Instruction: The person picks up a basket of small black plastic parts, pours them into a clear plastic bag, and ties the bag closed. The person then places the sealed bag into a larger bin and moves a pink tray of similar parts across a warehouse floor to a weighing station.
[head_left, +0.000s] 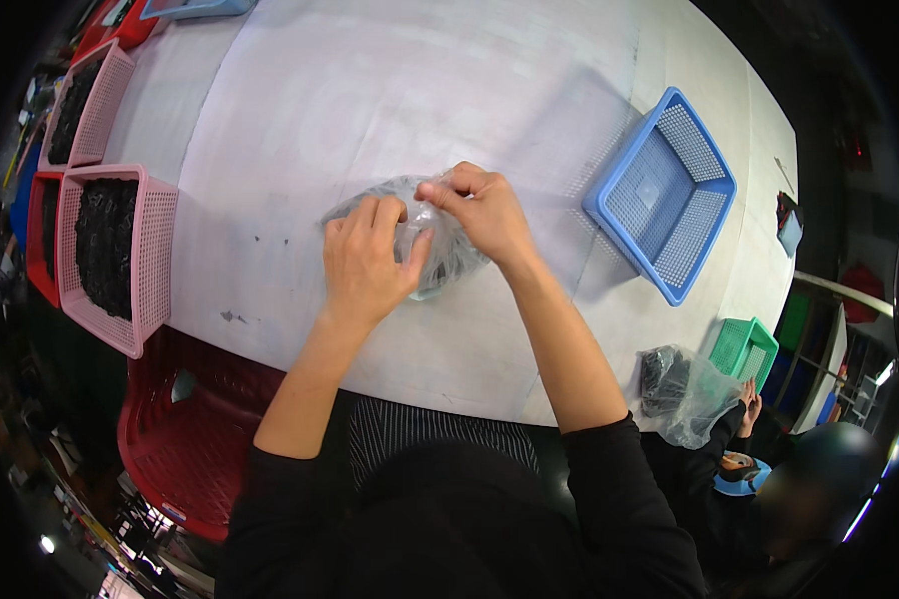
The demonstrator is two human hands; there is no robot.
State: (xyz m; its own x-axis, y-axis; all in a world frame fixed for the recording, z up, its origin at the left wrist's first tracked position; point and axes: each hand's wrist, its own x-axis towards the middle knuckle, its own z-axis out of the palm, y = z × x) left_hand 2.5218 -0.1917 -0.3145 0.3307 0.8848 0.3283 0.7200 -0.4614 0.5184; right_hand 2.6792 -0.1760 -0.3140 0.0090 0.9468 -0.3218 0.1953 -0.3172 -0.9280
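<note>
1. Beyond the plastic bag [449, 258], the desk [360, 95] offers a wide lane.
2. The left hand [363, 262] and right hand [489, 217] partly block reach from the near side.
3. Leftward, a passage runs to the nearer pink basket [158, 250], whose wall bars the way.
4. Rightward, a narrower channel precedes the blue basket [654, 195].
5. A filled bag [666, 381] and green basket [737, 345] obstruct the near right.

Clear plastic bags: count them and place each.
2: one bag at the left hand and right hand; another bag near the green basket. More may be hidden.
</note>
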